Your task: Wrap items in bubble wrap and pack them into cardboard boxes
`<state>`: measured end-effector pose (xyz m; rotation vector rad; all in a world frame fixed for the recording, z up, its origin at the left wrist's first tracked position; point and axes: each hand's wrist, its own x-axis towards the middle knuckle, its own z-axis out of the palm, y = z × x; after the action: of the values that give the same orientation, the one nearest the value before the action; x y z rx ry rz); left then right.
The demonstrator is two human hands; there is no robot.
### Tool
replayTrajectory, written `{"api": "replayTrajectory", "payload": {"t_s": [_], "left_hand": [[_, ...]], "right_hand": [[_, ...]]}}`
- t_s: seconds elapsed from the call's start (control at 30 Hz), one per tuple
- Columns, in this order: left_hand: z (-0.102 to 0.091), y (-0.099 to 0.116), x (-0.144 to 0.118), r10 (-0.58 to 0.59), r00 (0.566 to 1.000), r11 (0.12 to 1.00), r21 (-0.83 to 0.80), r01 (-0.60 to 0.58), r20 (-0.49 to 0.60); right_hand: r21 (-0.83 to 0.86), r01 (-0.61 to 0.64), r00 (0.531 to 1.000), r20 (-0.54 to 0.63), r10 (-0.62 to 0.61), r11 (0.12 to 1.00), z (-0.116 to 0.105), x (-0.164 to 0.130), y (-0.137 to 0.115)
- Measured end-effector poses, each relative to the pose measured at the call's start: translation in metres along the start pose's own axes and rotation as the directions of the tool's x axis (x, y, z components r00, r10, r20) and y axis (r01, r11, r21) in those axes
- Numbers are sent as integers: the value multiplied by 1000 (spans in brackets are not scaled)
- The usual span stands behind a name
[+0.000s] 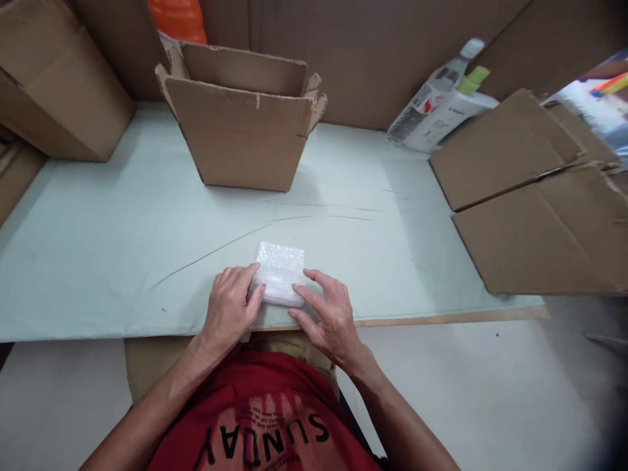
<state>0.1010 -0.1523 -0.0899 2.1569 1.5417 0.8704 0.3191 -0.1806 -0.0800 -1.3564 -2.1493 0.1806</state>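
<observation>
Bubble-wrap packet [279, 275] lies flat on the pale table [122, 261], near its front edge, between both hands. Left hand [229, 307] and right hand [326, 314] are loosely open, fingertips pressing the packet's sides, not gripping. Open cardboard box [243, 121] stands well apart behind; flat cardboard [534, 196] to the right. Best done w/ even pressure both sides, wrap kept snug & square, no slack.

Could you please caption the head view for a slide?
Both hands press a bubble-wrapped packet on the table.
</observation>
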Motion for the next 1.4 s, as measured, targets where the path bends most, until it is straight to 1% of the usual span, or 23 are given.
{"api": "replayTrajectory", "payload": {"t_s": [0.07, 0.13, 0.17, 0.23, 0.33, 0.37, 0.43, 0.5, 0.57, 0.63, 0.7, 0.73, 0.8, 0.93, 0.97, 1.03, 1.13, 1.2, 1.23, 1.27, 1.3, 1.33, 1.4], "left_hand": [[2, -1, 3, -118, 992, 989, -98, 114, -37], [0, 2, 0, -282, 959, 920, -295, 258, -41], [-2, 5, -3, -368, 929, 849, -415, 328, -19], [-6, 11, -9, -506, 857, 624, -647, 438, 93], [-6, 22, -15, -526, 794, 244, -840, 484, 305], [-5, 25, -15, -504, 793, 173, -860, 481, 342], [-3, 28, -14, -484, 800, 134, -873, 468, 355], [-3, 30, -13, -499, 797, 201, -850, 488, 339], [-7, 31, -13, -508, 808, 356, -781, 514, 300], [-11, 32, -15, -455, 849, 540, -675, 503, 268], [-14, 35, -17, -369, 889, 658, -599, 457, 272], [-14, 36, -18, -340, 897, 679, -585, 443, 284], [-11, 36, -18, -325, 896, 652, -614, 445, 304], [0, 32, -19, -282, 856, 492, -700, 517, 434], [3, 30, -20, -267, 849, 494, -692, 527, 455], [5, 25, -20, -257, 857, 582, -636, 507, 447], [-1, 13, -12, -148, 891, 791, -490, 367, 429], [-15, 4, 6, 5, 902, 894, -405, 190, 433], [-26, 0, 20, 77, 919, 928, -364, 76, 388], [-38, -3, 39, 144, 941, 949, -311, -43, 307], [-51, -4, 61, 201, 964, 961, -227, -160, 175], [-65, -4, 86, 256, 966, 961, -119, -251, 29], [-89, -3, 141, 369, 915, 929, 100, -356, -166]], "right_hand": [[-2, 41, 995, 91, -40, 999, 4, 6, 1], [45, 0, 991, 130, -6, 999, 10, 11, 2], [90, -55, 993, 111, 45, 994, 12, 14, 3], [220, -197, 980, 54, 190, 955, 16, 17, 1], [430, -345, 938, 120, 326, 834, 20, 16, -8], [477, -369, 929, 170, 328, 798, 20, 14, -11], [525, -376, 926, 228, 300, 764, 18, 13, -15], [534, -349, 937, 214, 276, 770, 12, 13, -13], [545, -326, 945, 198, 259, 773, 2, 18, -9], [576, -339, 940, 245, 238, 744, -7, 24, -7], [602, -382, 919, 329, 218, 701, -12, 32, -8], [611, -410, 906, 360, 223, 677, -12, 34, -9], [636, -463, 885, 369, 284, 618, -9, 38, -13], [711, -485, 866, 309, 394, 509, -3, 40, -11], [715, -487, 867, 325, 377, 502, -4, 40, -9], [697, -492, 870, 376, 317, 522, -9, 43, -2], [615, -474, 872, 425, 242, 630, -21, 48, 6], [556, -455, 875, 423, 235, 695, -29, 53, 10], [535, -450, 878, 412, 244, 715, -32, 56, 12], [521, -446, 883, 391, 260, 728, -35, 59, 14], [511, -438, 890, 362, 277, 740, -38, 62, 16], [504, -427, 899, 327, 291, 751, -41, 66, 19], [502, -405, 914, 251, 319, 764, -47, 73, 25]]}}
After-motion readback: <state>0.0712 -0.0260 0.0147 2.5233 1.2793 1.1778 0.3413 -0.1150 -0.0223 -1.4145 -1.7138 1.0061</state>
